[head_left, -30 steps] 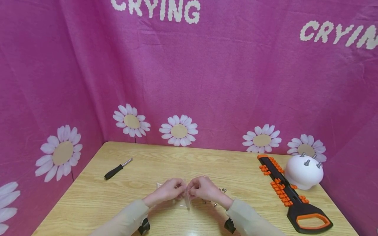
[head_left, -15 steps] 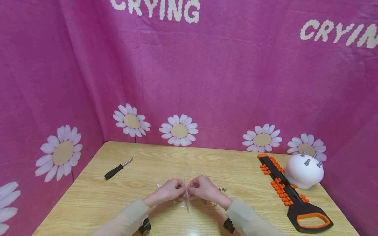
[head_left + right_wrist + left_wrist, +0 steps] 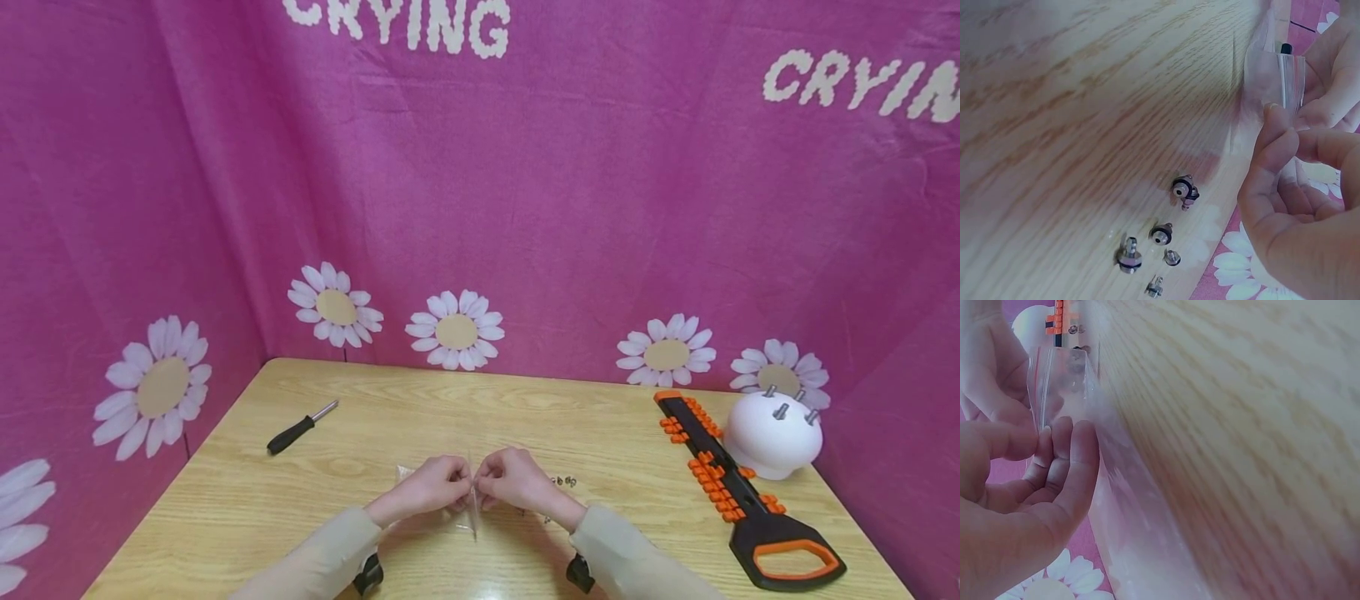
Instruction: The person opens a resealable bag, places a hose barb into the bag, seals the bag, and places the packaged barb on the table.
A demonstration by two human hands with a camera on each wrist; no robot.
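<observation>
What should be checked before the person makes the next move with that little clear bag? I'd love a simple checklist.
1. Left grip on the clear bag: ok, thumb and finger pinch its edge.
2. Right grip on the bag: ok, also pinching near the zip strip.
3. Bag's mouth open: cannot tell, no clear gap shows.
4. Small metal fittings gathered together: not ok, they lie scattered on the table.
5. Screwdriver out of the way: ok, it lies apart, left of both hands.
</observation>
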